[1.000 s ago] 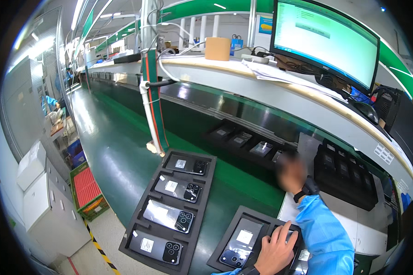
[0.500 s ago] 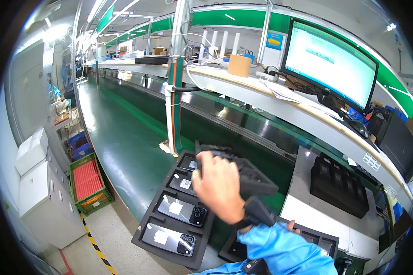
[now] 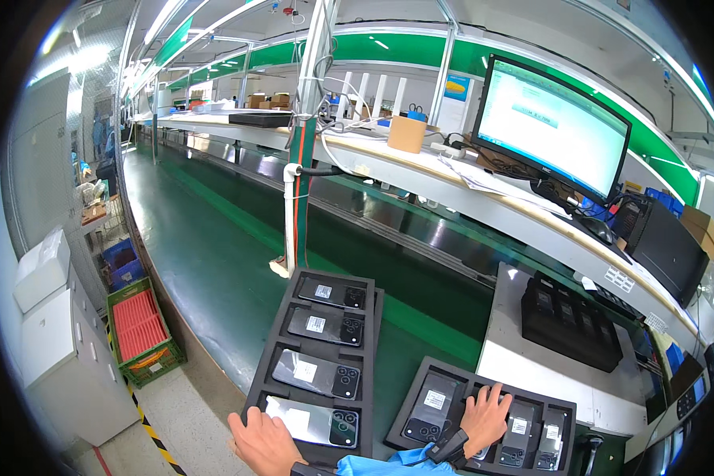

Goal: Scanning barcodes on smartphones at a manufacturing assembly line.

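Observation:
A black foam tray (image 3: pixel 278 371) holds several dark phones with white labels in a column; the nearest is a phone (image 3: pixel 313 420) with a glossy face. My left hand (image 3: pixel 263 443) lies at this tray's near left corner, fingers apart, beside that phone. To the right sits a second black tray (image 3: pixel 417 381) with several phones side by side, among them a labelled phone (image 3: pixel 430 406) at its left end. Over its middle my right hand (image 3: pixel 484 420) spreads its fingers, fingertips near the far rim. The slot under that hand is mostly hidden.
A third black tray (image 3: pixel 571 321) stands on a grey-white surface at right. Behind it are a monitor (image 3: pixel 553 127) and a dark computer case (image 3: pixel 660 247) on a shelf. A post (image 3: pixel 292 214) rises from the green bench. At left, a green crate (image 3: pixel 144 325) stands on the floor.
A hand was holding a black tray over the far end of the left tray; it has gone from there. Both hands are now low at the two phone trays, and the view has shifted.

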`<state>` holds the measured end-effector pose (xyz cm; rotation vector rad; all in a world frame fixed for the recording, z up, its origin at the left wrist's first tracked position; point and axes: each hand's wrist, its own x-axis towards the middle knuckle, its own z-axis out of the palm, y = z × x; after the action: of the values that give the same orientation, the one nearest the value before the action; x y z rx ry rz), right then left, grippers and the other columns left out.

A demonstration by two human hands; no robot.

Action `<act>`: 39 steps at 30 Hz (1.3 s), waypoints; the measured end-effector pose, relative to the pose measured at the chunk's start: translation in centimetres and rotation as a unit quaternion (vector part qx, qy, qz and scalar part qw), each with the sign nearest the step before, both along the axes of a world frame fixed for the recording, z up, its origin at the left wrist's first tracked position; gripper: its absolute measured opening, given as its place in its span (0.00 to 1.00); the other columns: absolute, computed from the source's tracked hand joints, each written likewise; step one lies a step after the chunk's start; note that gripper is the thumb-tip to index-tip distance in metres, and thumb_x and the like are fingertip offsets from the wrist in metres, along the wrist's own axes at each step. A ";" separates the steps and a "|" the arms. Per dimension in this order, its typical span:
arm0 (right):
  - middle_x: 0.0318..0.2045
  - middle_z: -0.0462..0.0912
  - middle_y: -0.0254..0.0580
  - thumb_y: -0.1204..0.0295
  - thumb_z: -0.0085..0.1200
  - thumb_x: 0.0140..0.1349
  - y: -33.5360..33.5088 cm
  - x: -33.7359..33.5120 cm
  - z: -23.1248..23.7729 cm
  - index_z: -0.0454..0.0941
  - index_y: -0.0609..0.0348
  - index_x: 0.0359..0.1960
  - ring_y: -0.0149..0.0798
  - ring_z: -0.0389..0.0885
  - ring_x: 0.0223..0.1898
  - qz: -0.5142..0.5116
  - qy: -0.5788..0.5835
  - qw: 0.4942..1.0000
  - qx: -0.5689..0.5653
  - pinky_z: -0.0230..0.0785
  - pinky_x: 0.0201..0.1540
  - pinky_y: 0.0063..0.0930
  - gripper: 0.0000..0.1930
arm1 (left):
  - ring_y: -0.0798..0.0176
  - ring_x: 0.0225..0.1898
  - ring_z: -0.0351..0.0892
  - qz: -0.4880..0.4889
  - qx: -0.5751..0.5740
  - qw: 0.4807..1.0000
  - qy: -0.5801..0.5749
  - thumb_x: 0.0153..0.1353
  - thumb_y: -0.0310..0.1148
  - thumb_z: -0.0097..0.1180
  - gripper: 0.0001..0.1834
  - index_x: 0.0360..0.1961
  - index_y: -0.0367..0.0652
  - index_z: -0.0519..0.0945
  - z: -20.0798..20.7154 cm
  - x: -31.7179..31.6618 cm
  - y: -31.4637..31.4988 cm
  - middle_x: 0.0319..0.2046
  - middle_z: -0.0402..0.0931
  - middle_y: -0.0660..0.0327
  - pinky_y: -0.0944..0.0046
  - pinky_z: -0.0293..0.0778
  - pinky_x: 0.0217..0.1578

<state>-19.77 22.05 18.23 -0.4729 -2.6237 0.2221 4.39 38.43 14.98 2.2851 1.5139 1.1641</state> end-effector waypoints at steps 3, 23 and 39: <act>0.35 0.77 0.56 0.66 0.59 0.61 -0.1 0.2 0.5 0.79 0.62 0.41 0.51 0.80 0.39 0.018 -0.001 0.997 -0.072 0.71 0.41 0.45 0.13 | 0.39 0.63 0.68 0.009 0.008 1.000 0.018 0.51 0.33 0.65 0.29 0.57 0.41 0.76 0.0 -0.2 0.1 0.65 0.66 0.46 0.41 0.71 0.50; 0.34 0.85 0.37 0.79 0.61 0.64 6.3 27.4 4.2 0.86 0.63 0.39 0.32 0.82 0.35 -0.073 0.386 0.827 -0.403 0.74 0.38 0.26 0.04 | 0.44 0.68 0.63 0.034 -0.057 0.994 0.084 0.51 0.44 0.69 0.33 0.59 0.46 0.76 -0.5 0.0 -0.4 0.66 0.65 0.53 0.44 0.69 0.57; 0.53 0.77 0.52 0.70 0.63 0.53 4.8 57.0 -1.7 0.73 0.60 0.60 0.56 0.71 0.59 -0.760 0.171 0.626 -0.017 0.60 0.65 0.49 0.30 | 0.40 0.64 0.64 0.075 -0.024 0.993 0.093 0.50 0.38 0.71 0.34 0.59 0.40 0.76 1.5 -0.3 -0.5 0.64 0.65 0.45 0.44 0.64 0.58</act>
<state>37.26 26.90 16.54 -2.1160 -1.0942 -0.2039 4.14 37.97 16.44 2.3379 1.7882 0.9582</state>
